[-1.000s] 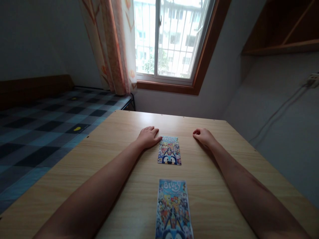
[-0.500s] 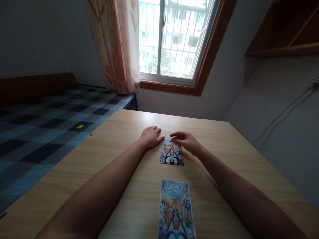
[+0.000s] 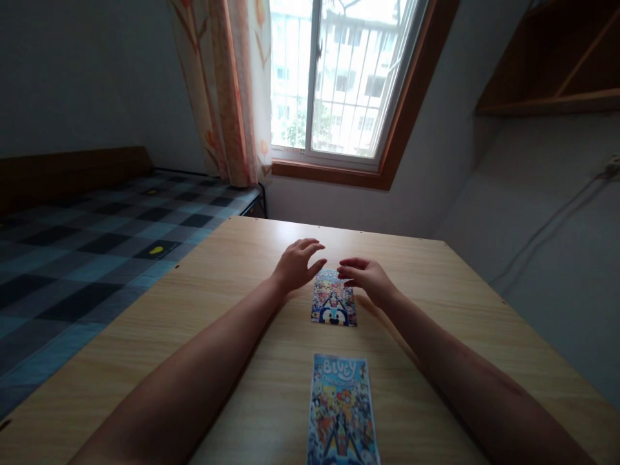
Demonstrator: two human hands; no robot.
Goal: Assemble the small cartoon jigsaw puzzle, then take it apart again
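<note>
Bed: blue, grey and black checked bedspread point(image 3: 80, 290), beside the pale wood-grain table point(image 3: 217, 284)
Left hand point(image 3: 294, 266): fingers spread, thumb apart, near the small card's top left corner; whether it touches, I cannot tell
Small card: colourful rectangular cartoon picture card point(image 3: 333, 303), flat on the table, between the hands
Large card: tall blue "Bluey" picture sheet point(image 3: 341, 403), lying nearer the person, apart from the small one
Right hand point(image 3: 367, 278): loosely curled, fingers and thumb parted, fingertips over the small card's top right; contact unclear
</note>
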